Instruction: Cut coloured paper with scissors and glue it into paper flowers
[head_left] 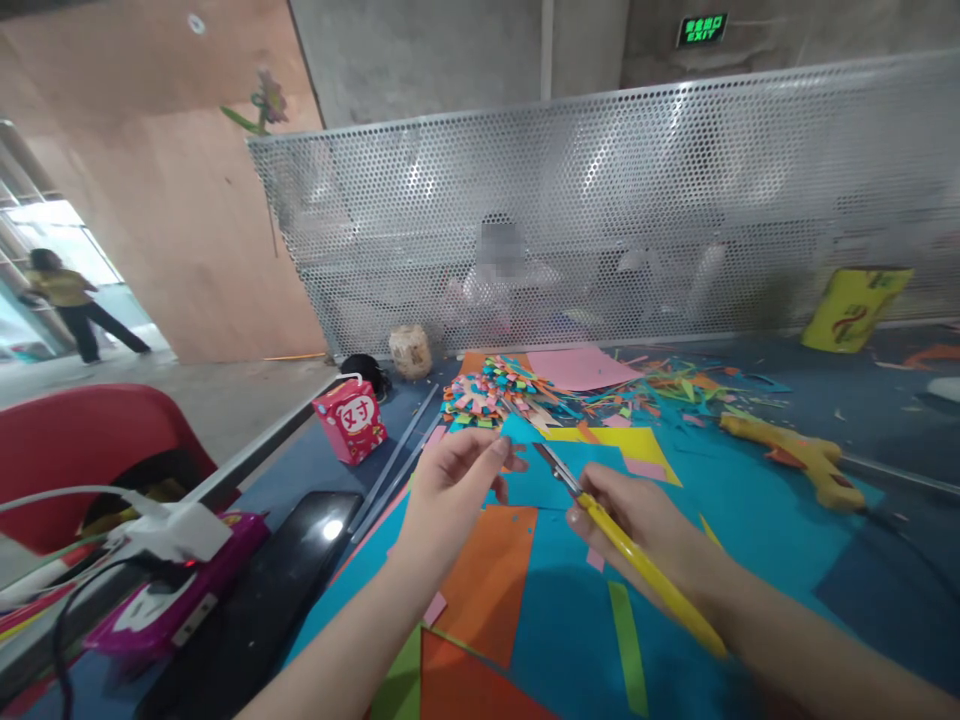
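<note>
My left hand (465, 480) pinches a small blue piece of paper (519, 430) between thumb and fingers. In my right hand (637, 515) is a pair of yellow-handled scissors (637, 565), its blades pointing up and left at the right edge of that piece. Both hands are above coloured sheets: a large blue sheet (570, 610), an orange sheet (487, 580) and a yellow sheet (645, 447). A green strip (627, 645) lies on the blue sheet. Just beyond the hands sits a heap of small cut paper bits (480, 395).
A yellow glue gun (799, 455) rests at right, with a yellow can (856, 310) behind it. At left are a red box (350, 420), clear sticks (394, 465), a black phone (315, 540) and a purple power strip (195, 590). A perforated metal screen (600, 200) closes the back.
</note>
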